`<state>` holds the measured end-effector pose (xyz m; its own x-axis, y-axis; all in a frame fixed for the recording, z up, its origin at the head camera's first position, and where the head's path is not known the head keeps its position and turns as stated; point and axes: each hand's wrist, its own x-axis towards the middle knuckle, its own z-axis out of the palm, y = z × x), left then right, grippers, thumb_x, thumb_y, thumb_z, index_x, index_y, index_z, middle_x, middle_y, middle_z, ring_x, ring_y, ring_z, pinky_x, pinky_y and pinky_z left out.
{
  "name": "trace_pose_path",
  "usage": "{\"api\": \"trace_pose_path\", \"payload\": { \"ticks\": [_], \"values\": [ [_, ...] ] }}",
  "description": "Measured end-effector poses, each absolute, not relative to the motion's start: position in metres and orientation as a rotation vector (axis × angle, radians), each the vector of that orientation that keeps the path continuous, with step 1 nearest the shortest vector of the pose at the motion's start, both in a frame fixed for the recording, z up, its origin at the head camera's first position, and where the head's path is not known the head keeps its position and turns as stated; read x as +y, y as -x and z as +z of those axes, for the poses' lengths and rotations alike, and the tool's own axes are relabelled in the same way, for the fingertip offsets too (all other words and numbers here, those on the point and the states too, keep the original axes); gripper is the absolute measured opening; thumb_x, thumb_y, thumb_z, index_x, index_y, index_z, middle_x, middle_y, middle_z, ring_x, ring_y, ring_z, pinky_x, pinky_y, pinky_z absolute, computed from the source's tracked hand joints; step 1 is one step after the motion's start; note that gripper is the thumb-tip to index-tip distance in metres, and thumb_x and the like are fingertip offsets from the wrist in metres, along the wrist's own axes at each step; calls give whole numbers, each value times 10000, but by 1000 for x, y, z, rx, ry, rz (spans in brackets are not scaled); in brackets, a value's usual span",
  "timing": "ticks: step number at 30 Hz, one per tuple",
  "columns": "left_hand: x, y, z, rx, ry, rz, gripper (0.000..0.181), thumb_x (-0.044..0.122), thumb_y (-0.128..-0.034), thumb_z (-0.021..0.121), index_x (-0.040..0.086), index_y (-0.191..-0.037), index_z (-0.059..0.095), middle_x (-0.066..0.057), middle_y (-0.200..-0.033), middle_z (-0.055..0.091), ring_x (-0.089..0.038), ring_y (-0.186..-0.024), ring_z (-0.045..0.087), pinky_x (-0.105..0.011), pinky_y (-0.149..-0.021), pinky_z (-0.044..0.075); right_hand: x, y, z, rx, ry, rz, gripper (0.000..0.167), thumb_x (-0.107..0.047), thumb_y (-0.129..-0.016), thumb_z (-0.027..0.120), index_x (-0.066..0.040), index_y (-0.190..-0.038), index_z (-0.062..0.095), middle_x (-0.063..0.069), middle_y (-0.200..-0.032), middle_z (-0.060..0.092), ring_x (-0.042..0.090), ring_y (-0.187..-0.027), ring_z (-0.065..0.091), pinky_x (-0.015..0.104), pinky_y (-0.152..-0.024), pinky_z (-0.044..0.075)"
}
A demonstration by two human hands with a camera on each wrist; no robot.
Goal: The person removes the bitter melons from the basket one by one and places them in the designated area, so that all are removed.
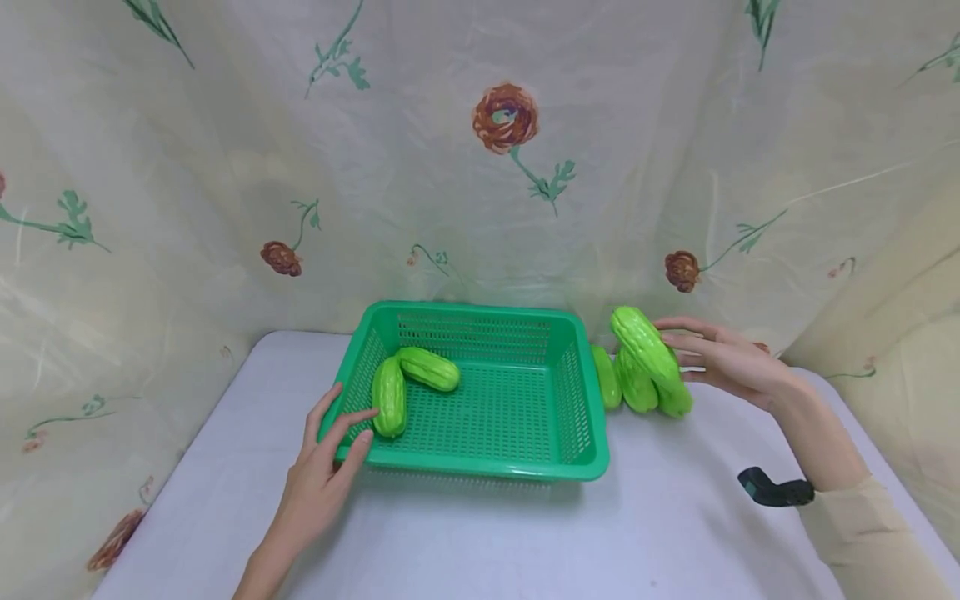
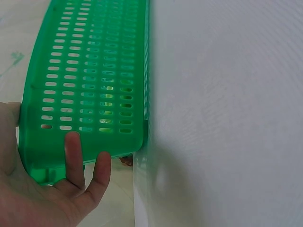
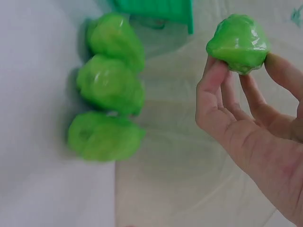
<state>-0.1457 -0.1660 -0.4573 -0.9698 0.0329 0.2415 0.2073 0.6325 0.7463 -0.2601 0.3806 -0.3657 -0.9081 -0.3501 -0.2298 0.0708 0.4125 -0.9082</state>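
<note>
A light-green ridged gourd (image 1: 645, 346) is held up in my right hand (image 1: 731, 362), above other gourds to the right of the basket. In the right wrist view, thumb and fingertips pinch the raised gourd (image 3: 239, 43) from both sides. Three more gourds (image 3: 111, 85) lie in a row on the table below it. My left hand (image 1: 318, 483) holds the near-left corner of the green plastic basket (image 1: 480, 467), with fingers over the rim and others against the outer wall (image 2: 87, 99). Inside the basket's left part lie two gourds, one lengthwise (image 1: 389, 397), one slanted (image 1: 429, 369).
A white cloth covers the table (image 1: 480, 542). Behind and at both sides hangs a pale curtain (image 1: 420, 167) with printed flowers, close to the table's back edge. A black strap piece (image 1: 776, 489) shows at my right wrist.
</note>
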Motion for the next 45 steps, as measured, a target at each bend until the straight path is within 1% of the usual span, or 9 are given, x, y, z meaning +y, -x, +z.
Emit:
{"api": "trace_pose_path", "payload": {
  "ticks": [6, 13, 18, 23, 26, 32, 39, 41, 45],
  "values": [
    [-166, 146, -458, -2649, 205, -1253, 317, 372, -1149, 524, 322, -1428, 666, 4, -1799, 197, -34, -621, 473, -244, -605, 447, 415, 260, -383, 2293, 149, -1560, 312, -344, -1179, 438, -274, -1483, 464, -296, -1274, 611, -41, -1152, 667, 211, -958, 576],
    [-166, 145, -457, -2653, 199, -1242, 317, 367, -1149, 525, 316, -1427, 668, 1, -1798, 199, -39, -617, 461, -246, -595, 441, 450, 260, -400, 2246, 68, -1640, 209, -263, -1178, 445, -321, -1360, 532, -277, -1232, 616, -11, -1092, 681, 224, -911, 602],
    [-166, 145, -457, -2653, 199, -1236, 321, 368, -1150, 521, 309, -1430, 667, -3, -1798, 195, -42, -625, 464, -248, -605, 441, 466, 258, -411, 2212, -38, -1649, 198, -295, -1176, 452, -411, -1235, 600, -204, -1271, 452, 21, -1054, 638, 234, -899, 600],
    [-167, 145, -457, -2649, 199, -1232, 320, 366, -1150, 523, 306, -1429, 668, -7, -1798, 197, -43, -633, 473, -247, -613, 446, 472, 259, -421, 2150, -147, -1661, 209, -313, -1172, 464, -432, -1136, 633, -230, -1139, 569, 30, -1018, 641, 261, -881, 608],
    [-167, 145, -457, -2649, 199, -1235, 320, 366, -1150, 522, 307, -1430, 665, -9, -1799, 195, -44, -637, 477, -247, -616, 448, 471, 261, -425, 2161, -205, -1633, 127, -335, -1162, 486, -365, -1210, 600, -257, -1060, 612, 22, -996, 638, 262, -876, 613],
    [-165, 145, -457, -2650, 202, -1254, 328, 361, -1150, 522, 285, -1434, 667, -16, -1799, 192, -44, -632, 469, -245, -609, 450, 465, 263, -433, 2288, -244, -1489, 549, -350, -1155, 490, 23, -1550, 411, -230, -1075, 574, 29, -1003, 620, 280, -871, 624],
    [-165, 146, -457, -2647, 199, -1253, 327, 360, -1148, 528, 279, -1431, 670, -15, -1799, 194, -44, -628, 465, -248, -601, 448, 481, 282, -467, 2246, -277, -1554, 266, -421, -1073, 658, -259, -1274, 598, -191, -1043, 615, 61, -972, 658, 316, -853, 639],
    [-166, 146, -457, -2646, 199, -1251, 326, 360, -1148, 528, 281, -1430, 669, -10, -1799, 195, -44, -624, 462, -249, -595, 445, 474, 278, -461, 2258, -279, -1536, 294, -408, -1092, 624, -210, -1307, 589, -171, -1047, 606, 57, -967, 653, 309, -850, 638],
    [-166, 145, -457, -2647, 196, -1249, 325, 361, -1147, 530, 281, -1429, 670, -11, -1798, 197, -44, -626, 467, -248, -602, 447, 459, 268, -447, 2317, -266, -1464, 567, -395, -1126, 550, 14, -1507, 451, -152, -1064, 575, 52, -968, 624, 299, -845, 634]
  ]
}}
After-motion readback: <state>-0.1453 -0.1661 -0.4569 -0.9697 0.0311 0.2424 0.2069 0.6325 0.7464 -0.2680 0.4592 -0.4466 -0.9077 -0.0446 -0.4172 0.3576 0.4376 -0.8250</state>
